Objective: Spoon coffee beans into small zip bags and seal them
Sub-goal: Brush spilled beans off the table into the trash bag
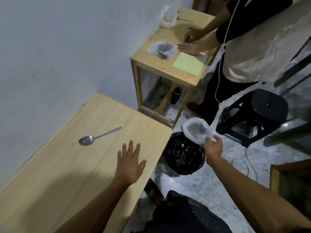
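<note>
My right hand (213, 147) pinches the edge of a clear plastic bag (196, 131) and holds it open in the air to the right of the table, above a black bin bag (184, 156) on the floor. A few dark coffee beans seem to lie inside the clear bag. My left hand (129, 163) hovers flat, fingers spread, over the wooden table (70, 165) near its right edge. A metal spoon (97, 137) lies on the table, left of and beyond that hand. Several small filled zip bags (162, 49) are piled on a second wooden table (168, 64).
Another person stands at the second table, both hands (190, 42) on its top beside a yellow sheet (188, 63). A large clear bag (168, 17) sits at its far end. A black plastic stool (252, 115) stands on the marble floor to the right. White wall on the left.
</note>
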A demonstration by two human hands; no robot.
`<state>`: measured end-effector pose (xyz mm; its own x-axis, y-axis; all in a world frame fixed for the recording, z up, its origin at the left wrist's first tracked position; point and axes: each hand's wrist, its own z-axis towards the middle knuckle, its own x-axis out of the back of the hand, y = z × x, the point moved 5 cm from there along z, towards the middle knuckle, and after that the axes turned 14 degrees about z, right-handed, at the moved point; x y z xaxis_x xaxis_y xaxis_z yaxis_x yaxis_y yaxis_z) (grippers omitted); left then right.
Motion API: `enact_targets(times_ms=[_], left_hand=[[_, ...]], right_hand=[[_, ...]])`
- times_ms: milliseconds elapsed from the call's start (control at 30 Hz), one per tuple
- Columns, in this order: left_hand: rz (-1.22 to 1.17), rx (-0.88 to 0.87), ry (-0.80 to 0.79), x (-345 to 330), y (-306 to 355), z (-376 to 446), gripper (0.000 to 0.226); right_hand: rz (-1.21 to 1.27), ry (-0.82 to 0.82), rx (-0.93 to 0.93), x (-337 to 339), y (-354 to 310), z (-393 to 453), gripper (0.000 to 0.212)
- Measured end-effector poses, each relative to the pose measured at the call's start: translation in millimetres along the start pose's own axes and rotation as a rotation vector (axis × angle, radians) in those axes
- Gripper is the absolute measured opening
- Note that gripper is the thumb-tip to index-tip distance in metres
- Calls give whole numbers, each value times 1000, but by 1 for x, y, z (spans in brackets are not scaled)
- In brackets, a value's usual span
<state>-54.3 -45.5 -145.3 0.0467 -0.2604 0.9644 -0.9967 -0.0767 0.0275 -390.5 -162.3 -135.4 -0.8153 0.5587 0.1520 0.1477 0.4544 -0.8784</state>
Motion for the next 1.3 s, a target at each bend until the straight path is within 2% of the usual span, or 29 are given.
enact_targets(times_ms=[133, 233, 333, 467, 700, 800, 1067, 1233, 1300], left_hand=[[-17, -14, 11, -2, -3, -1, 77], [-39, -20, 20, -3, -4, -2, 75], [-64, -17, 32, -2, -2, -3, 73], [-84, -9, 20, -4, -6, -5, 75], [-111, 56, 9, 1, -26, -22, 74], [-134, 158, -1, -1, -47, -36, 74], [-179, 508, -74, -7, -105, -79, 71], [-254, 770, -123, -14, -136, -107, 71], [-297, 851, -133, -15, -147, -117, 71]], right_hand=[[-20, 20, -130, 15, 32, 9, 39], [116, -33, -365, 7, 49, 8, 67], [-11, -81, -424, -1, 58, 8, 80], [-248, -232, -192, -36, 33, -6, 73], [-348, -535, 343, -139, -44, -68, 55], [-396, -710, 498, -183, -56, -99, 51], [-630, -1119, 756, -275, -39, -184, 45], [-981, -1386, 885, -314, -3, -227, 46], [-1119, -1446, 972, -322, 8, -241, 42]])
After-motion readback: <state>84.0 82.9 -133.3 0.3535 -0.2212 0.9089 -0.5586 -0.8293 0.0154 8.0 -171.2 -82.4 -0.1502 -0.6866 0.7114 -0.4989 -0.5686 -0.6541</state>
